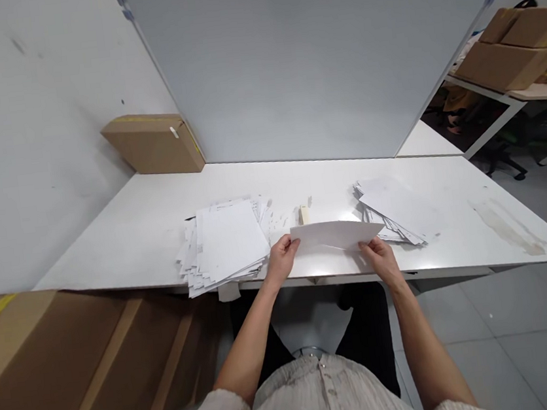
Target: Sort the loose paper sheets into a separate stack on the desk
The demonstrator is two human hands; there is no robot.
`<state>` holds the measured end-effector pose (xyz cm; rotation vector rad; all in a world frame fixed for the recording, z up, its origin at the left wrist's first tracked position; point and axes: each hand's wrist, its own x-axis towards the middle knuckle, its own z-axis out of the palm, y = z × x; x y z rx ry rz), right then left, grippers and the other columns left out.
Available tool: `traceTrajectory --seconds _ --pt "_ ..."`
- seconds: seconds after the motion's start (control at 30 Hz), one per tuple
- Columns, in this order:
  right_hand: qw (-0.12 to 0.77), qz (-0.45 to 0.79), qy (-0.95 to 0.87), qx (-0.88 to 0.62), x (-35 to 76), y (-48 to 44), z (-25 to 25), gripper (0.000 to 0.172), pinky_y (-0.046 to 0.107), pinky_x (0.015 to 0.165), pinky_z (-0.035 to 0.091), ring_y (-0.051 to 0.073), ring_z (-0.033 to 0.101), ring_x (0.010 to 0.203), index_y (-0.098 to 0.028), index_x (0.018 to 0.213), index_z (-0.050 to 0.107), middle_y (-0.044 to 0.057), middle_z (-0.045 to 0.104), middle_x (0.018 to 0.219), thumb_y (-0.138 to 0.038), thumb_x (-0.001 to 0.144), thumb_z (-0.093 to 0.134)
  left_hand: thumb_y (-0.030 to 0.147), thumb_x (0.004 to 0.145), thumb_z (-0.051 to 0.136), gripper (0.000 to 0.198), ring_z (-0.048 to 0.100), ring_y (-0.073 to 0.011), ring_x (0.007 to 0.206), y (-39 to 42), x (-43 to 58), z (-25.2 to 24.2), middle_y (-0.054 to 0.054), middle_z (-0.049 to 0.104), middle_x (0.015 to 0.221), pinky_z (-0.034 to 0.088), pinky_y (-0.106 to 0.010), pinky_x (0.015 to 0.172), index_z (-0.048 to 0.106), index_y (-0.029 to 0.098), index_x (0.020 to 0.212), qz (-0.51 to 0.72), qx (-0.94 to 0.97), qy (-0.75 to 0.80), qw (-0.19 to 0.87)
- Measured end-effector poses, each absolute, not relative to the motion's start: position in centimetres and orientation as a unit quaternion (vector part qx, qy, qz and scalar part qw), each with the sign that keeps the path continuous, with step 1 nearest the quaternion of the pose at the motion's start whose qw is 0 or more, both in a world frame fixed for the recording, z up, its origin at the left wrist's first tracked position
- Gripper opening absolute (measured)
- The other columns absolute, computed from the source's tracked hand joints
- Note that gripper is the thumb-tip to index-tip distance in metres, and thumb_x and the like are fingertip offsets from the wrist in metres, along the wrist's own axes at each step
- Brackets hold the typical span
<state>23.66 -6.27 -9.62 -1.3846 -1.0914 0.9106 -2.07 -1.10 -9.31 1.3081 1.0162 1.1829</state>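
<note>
A white sheet of paper (333, 235) is held up between my two hands, a little above the front part of the table. My left hand (283, 256) pinches its left end, and my right hand (379, 257) grips the right end. Left of my left hand lies an untidy stack of papers (233, 241). Beyond my right hand sits another loose pile of papers (397, 207), fanned out at its lower edge. Just behind the sheet stands a small cream-coloured block (304, 214), its lower part hidden by the paper.
The white table (123, 235) has a whiteboard (287, 65) standing along its back. A cardboard box (158, 146) leans at the back left corner. Large cardboard boxes (65, 367) stand at the lower left. More boxes (508, 60) rest on a table at the right.
</note>
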Motion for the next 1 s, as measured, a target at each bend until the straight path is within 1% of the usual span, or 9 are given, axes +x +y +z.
traceTrajectory --seconds 0.2,0.27,0.33,0.4,0.53,0.6,0.73,0.9,1.0 --pt "0.554 0.371 -0.452 -0.593 23.6 -6.9 -8.5 0.029 0.027 0.065 0.043 0.015 0.055 0.069 -0.017 0.092 0.062 0.002 0.065 0.080 -0.039 0.073 0.064 0.042 0.078 0.058 0.027 0.045 -0.0105 0.061 -1.5 -1.8 -8.3 0.003 0.050 0.064 0.036 -0.022 0.060 0.061 0.016 0.084 0.502 0.551 0.424 0.515" --pt "0.559 0.393 -0.431 -0.590 23.5 -7.5 -7.8 0.035 0.026 0.059 0.042 0.013 0.054 0.063 -0.018 0.099 0.060 0.000 0.064 0.073 -0.039 0.073 0.065 0.041 0.079 0.058 0.037 0.048 -0.0104 0.060 -1.9 -1.8 -8.0 0.003 0.053 0.066 0.038 -0.022 0.059 0.057 0.017 0.107 0.496 0.541 0.431 0.525" --pt "0.564 0.414 -0.410 -0.585 23.4 -8.2 -7.1 0.050 0.026 0.057 0.042 0.012 0.053 0.060 -0.020 0.116 0.055 -0.002 0.062 0.070 -0.040 0.072 0.067 0.038 0.079 0.058 0.060 0.044 -0.0086 0.052 -2.3 -1.9 -7.7 0.006 0.050 0.060 0.036 -0.020 0.053 0.039 0.018 0.132 0.485 0.537 0.447 0.527" --pt "0.559 0.427 -0.400 -0.588 23.3 -9.0 -6.5 0.060 0.026 0.056 0.043 0.013 0.054 0.059 -0.023 0.126 0.049 -0.002 0.063 0.070 -0.041 0.071 0.067 0.035 0.080 0.057 0.069 0.039 -0.0071 0.045 -2.6 -2.1 -7.3 0.009 0.044 0.053 0.033 -0.019 0.049 0.028 0.019 0.141 0.464 0.550 0.460 0.521" --pt "0.520 0.487 -0.385 -0.587 24.1 -10.2 -5.5 0.046 0.028 0.060 0.047 0.016 0.059 0.065 -0.022 0.110 0.063 0.002 0.065 0.075 -0.048 0.072 0.066 0.029 0.074 0.058 0.032 0.055 -0.0125 0.062 -2.9 -2.5 -6.2 -0.001 0.061 0.065 0.043 -0.023 0.058 0.068 0.014 0.101 0.424 0.550 0.476 0.539" --pt "0.507 0.549 -0.391 -0.537 24.7 -10.5 -4.9 0.050 0.034 0.070 0.050 0.022 0.063 0.079 -0.023 0.110 0.063 0.005 0.068 0.081 -0.053 0.070 0.067 0.028 0.072 0.057 0.024 0.062 -0.0205 0.080 -2.8 -3.0 -5.5 -0.008 0.068 0.083 0.048 -0.029 0.069 0.071 0.012 0.084 0.422 0.494 0.449 0.613" --pt "0.495 0.548 -0.425 -0.523 25.4 -10.4 -3.6 0.060 0.043 0.085 0.047 0.028 0.062 0.098 -0.024 0.116 0.059 0.009 0.069 0.096 -0.049 0.063 0.074 0.027 0.070 0.055 0.037 0.065 -0.0299 0.093 -2.6 -3.9 -4.5 -0.011 0.069 0.092 0.047 -0.045 0.085 0.066 0.010 0.100 0.383 0.381 0.304 0.784" --pt "0.440 0.371 -0.456 -0.679 25.1 -9.0 -4.1 0.033 0.032 0.064 0.046 0.017 0.058 0.060 -0.017 0.078 0.067 0.002 0.061 0.061 -0.050 0.072 0.064 0.030 0.068 0.066 0.030 0.067 -0.0191 0.076 -2.1 -3.1 -4.7 -0.009 0.068 0.089 0.051 -0.030 0.072 0.062 0.012 0.092 0.360 0.425 0.401 0.727" --pt "0.413 0.287 -0.509 -0.698 25.0 -8.4 -5.0 0.034 0.028 0.059 0.042 0.016 0.053 0.063 -0.017 0.069 0.066 0.002 0.058 0.065 -0.051 0.074 0.060 0.044 0.071 0.062 0.032 0.059 -0.0108 0.051 -1.7 -2.3 -5.5 -0.003 0.064 0.073 0.045 -0.022 0.049 0.058 0.014 0.082 0.350 0.476 0.477 0.651"
